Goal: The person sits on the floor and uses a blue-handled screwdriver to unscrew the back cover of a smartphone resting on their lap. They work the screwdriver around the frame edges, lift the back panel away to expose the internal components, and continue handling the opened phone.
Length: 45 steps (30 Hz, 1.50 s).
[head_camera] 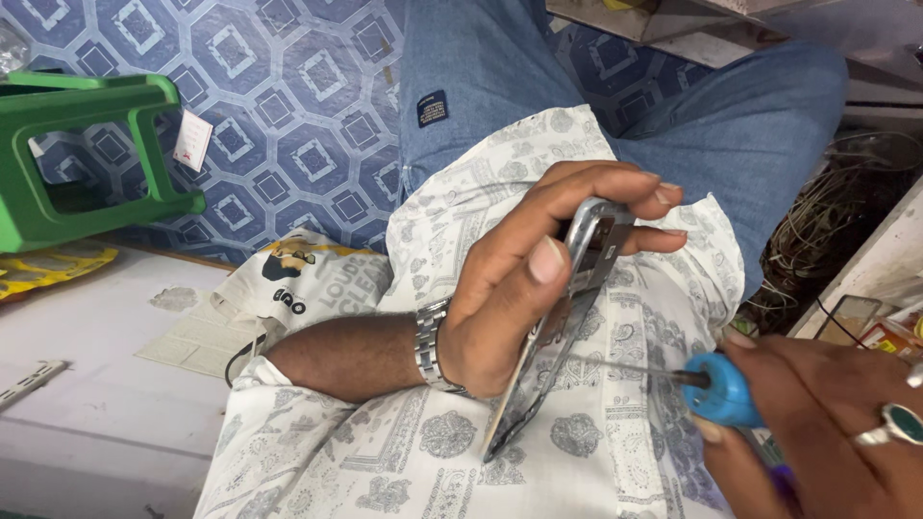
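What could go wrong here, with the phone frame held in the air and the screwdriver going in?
1. The left hand holds the phone frame on edge over the lap, unsupported; a push might twist or drop it.
2. The screwdriver in the right hand comes in from the side; if its thin shaft slips, it may jab the left palm.
3. Any loosened screw would likely fall into the patterned shirt and be hard to spot.

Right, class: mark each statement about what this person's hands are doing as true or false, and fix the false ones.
1. The left hand holds a phone frame on edge. True.
2. The right hand holds a hammer. False: it holds a screwdriver with a blue handle.
3. The screwdriver's tip points at the phone frame. True.
4. The left wrist is bare. False: it wears a metal watch.
5. A green stool lies at the left. True.
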Each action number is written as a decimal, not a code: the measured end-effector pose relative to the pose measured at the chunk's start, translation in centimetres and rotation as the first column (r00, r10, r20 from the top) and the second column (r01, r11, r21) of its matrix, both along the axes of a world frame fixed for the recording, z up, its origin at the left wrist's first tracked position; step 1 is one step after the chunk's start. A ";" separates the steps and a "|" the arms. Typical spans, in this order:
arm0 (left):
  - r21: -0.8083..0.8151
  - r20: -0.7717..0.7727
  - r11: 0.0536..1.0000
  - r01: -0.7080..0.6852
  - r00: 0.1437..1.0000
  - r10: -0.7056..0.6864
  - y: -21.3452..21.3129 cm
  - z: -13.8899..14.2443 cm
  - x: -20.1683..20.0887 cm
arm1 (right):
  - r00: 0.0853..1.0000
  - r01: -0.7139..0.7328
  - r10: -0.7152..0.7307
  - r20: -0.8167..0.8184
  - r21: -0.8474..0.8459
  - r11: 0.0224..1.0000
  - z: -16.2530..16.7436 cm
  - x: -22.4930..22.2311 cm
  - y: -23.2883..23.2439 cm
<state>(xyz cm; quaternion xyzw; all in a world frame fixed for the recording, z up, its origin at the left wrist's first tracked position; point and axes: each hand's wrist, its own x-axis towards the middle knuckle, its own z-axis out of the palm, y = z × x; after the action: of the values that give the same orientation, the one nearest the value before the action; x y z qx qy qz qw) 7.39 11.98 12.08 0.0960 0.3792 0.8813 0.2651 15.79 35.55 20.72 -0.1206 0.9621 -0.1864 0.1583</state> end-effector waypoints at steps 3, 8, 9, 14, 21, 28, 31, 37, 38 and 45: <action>0.004 0.010 1.000 0.001 1.000 -0.001 0.0 0.0 0.0 | 0.999 -0.006 0.005 -0.035 -0.028 1.000 0.3 0.3 -0.1; 0.012 0.016 1.000 0.004 1.000 -0.005 0.0 -0.2 0.2 | 0.997 0.007 -0.012 -0.073 -0.076 0.997 -0.1 0.6 -0.3; 0.009 0.014 1.000 0.002 1.000 -0.002 0.0 -0.2 0.3 | 0.997 0.005 -0.010 -0.073 -0.071 0.997 -0.1 0.6 -0.3; -0.005 0.003 1.000 0.002 1.000 -0.002 -0.2 -0.2 0.3 | 0.999 0.013 -0.016 -0.048 -0.055 0.998 -0.1 0.5 -0.5; -0.006 0.007 1.000 -0.009 1.000 0.009 -0.1 -0.2 0.4 | 0.999 0.002 -0.005 -0.051 -0.066 0.998 -0.1 0.3 -0.5; -0.008 -0.005 1.000 -0.010 1.000 0.010 -0.1 -0.3 0.3 | 0.998 -0.043 0.041 -0.038 -0.049 0.998 -0.1 0.2 -0.4; -0.013 -0.001 1.000 -0.012 1.000 0.012 -0.1 -0.3 0.4 | 0.998 -0.043 0.041 -0.045 -0.038 0.998 -0.1 0.3 -0.3; -0.026 -0.007 1.000 -0.010 1.000 0.009 -0.2 -0.2 0.3 | 0.997 -0.056 0.053 -0.048 -0.053 0.997 -0.3 0.5 0.0; -0.026 -0.007 1.000 -0.010 1.000 0.010 -0.2 -0.2 0.3 | 0.997 -0.061 0.059 -0.046 -0.058 0.996 -0.4 0.5 0.0; -0.022 -0.008 1.000 -0.006 1.000 0.005 -0.2 -0.3 0.3 | 0.995 -0.077 0.074 -0.066 -0.048 0.996 -0.5 0.7 0.2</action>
<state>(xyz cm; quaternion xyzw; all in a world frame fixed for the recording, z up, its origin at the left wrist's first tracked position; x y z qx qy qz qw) 7.70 11.74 11.82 0.0954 0.3903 0.8773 0.2623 16.48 35.70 20.26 -0.1666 0.9564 -0.2006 0.1312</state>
